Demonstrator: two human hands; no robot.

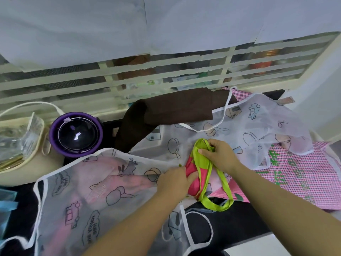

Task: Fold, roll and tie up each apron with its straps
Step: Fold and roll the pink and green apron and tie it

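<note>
Apron roll on dark table under slatted panel — left hand presses it, right hand pinches strap

Ahead of you, on the far side, a cream slatted screen runs left to right, with pale sheets hung over its upper part. A white wall stands far right. The black tabletop lies near you in soft, even light.

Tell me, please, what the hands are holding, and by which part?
The right hand pinches the green strap at the top end of the pink roll; the left hand presses on the roll's side.
</note>
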